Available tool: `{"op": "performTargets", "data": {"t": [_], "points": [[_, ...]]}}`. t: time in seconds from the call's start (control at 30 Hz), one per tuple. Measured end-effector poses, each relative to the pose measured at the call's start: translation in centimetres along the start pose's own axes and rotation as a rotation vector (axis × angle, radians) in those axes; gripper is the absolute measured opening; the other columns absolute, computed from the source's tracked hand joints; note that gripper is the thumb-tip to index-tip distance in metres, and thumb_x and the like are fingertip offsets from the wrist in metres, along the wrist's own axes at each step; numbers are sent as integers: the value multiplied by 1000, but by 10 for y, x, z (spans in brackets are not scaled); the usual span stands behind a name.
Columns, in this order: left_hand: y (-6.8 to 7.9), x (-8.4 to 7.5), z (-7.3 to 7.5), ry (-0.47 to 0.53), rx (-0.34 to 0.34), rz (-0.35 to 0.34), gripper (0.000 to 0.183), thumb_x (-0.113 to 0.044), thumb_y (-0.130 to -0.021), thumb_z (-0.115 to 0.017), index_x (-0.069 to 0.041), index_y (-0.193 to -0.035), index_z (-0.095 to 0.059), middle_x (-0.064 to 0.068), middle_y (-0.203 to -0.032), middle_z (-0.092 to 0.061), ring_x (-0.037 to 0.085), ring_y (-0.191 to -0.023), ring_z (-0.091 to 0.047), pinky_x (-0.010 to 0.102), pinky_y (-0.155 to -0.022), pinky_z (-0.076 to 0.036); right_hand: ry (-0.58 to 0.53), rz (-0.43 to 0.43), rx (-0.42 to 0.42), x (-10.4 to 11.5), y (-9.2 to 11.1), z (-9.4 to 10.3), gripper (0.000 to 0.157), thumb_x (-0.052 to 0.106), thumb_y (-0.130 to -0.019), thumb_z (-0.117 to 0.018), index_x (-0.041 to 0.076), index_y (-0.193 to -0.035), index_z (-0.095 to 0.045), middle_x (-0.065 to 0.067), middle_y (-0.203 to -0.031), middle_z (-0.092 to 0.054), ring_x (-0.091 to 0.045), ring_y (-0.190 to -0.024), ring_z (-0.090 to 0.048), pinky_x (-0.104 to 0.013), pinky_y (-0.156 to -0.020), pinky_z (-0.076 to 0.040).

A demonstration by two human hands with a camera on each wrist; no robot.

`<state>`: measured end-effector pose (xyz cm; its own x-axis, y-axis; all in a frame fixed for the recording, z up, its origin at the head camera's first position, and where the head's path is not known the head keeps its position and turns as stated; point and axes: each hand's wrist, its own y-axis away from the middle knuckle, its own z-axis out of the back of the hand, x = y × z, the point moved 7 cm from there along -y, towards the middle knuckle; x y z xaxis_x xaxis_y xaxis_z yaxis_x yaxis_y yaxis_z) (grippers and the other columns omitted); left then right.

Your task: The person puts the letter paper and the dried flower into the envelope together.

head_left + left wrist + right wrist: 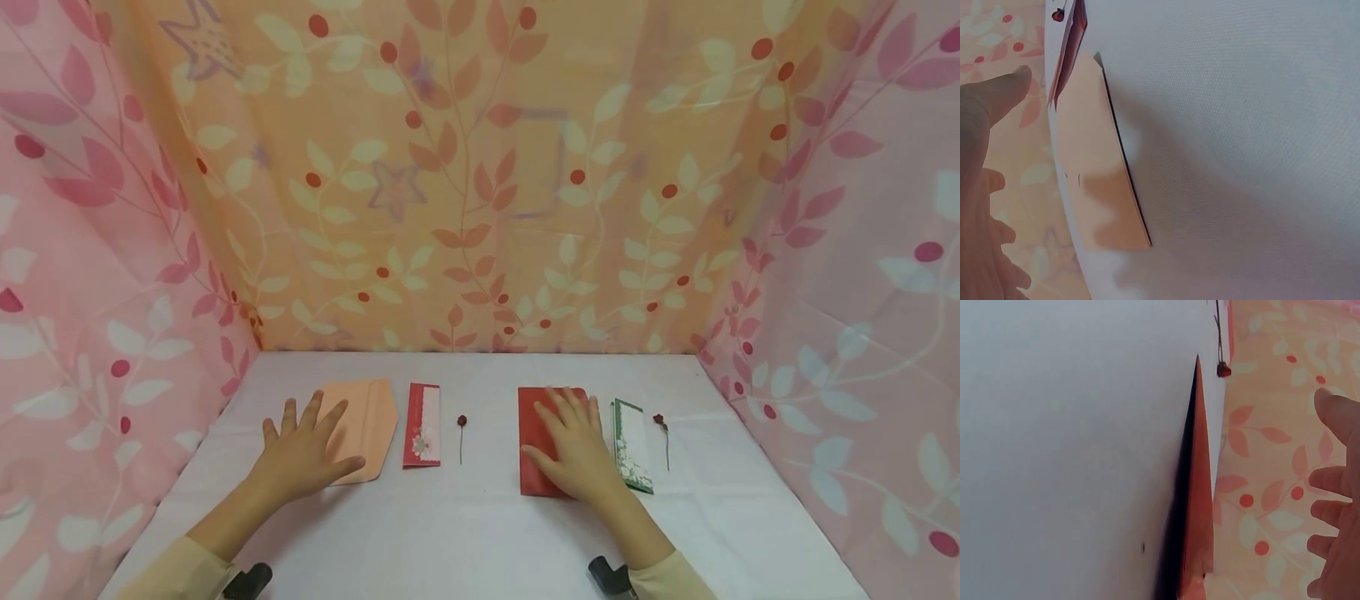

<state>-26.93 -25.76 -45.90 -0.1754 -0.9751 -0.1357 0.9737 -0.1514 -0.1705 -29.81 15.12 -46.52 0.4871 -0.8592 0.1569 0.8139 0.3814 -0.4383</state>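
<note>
My left hand (303, 454), fingers spread, hovers over a peach envelope (371, 425); its shadow falls on the paper in the left wrist view. Over a red envelope (534, 417) my right hand (577, 450) is held with spread fingers, and a gap shows between that hand and the envelope in the right wrist view. Neither hand holds anything. Right of the peach envelope stands a folded red-and-white card (423, 425) with a flower design. A green-bordered white card (633, 446) lies just right of my right hand, partly beside the wrist.
One dried red flower on a thin stem (462, 423) lies between the red card and red envelope. Another dried flower (660, 421) lies at the far right. A white cloth (450, 542) covers the table, with patterned curtains (465, 250) behind and at both sides.
</note>
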Motion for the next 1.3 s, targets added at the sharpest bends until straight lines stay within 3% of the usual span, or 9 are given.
{"op": "performTargets", "data": {"t": [0.33, 0.83, 1.3], "points": [[-4, 2, -4, 8, 9, 17, 101, -73, -82, -69, -12, -157, -38, 34, -161, -26, 73, -138, -21, 90, -99, -18, -72, 10, -2, 34, -15, -13, 74, 57, -88, -73, 12, -143, -59, -12, -154, -49, -39, -147, -38, -70, -119, -15], [-17, 13, -24, 61, 37, 33, 104, -74, -82, -68, -10, -157, -37, 37, -160, -25, 73, -138, -20, 90, -99, -19, -154, -27, 101, 71, -39, -39, 72, 55, -90, -71, 12, -146, -56, -8, -152, -52, -32, -143, -43, -63, -122, -21], [-22, 6, -29, 70, 55, 38, 101, -68, -82, -73, -5, -155, -39, 38, -157, -30, 74, -135, -25, 88, -98, -25, -249, -80, 146, 97, -58, -64, 64, 52, -89, -73, 12, -138, -63, -5, -143, -58, -26, -136, -49, -52, -117, -36]]}}
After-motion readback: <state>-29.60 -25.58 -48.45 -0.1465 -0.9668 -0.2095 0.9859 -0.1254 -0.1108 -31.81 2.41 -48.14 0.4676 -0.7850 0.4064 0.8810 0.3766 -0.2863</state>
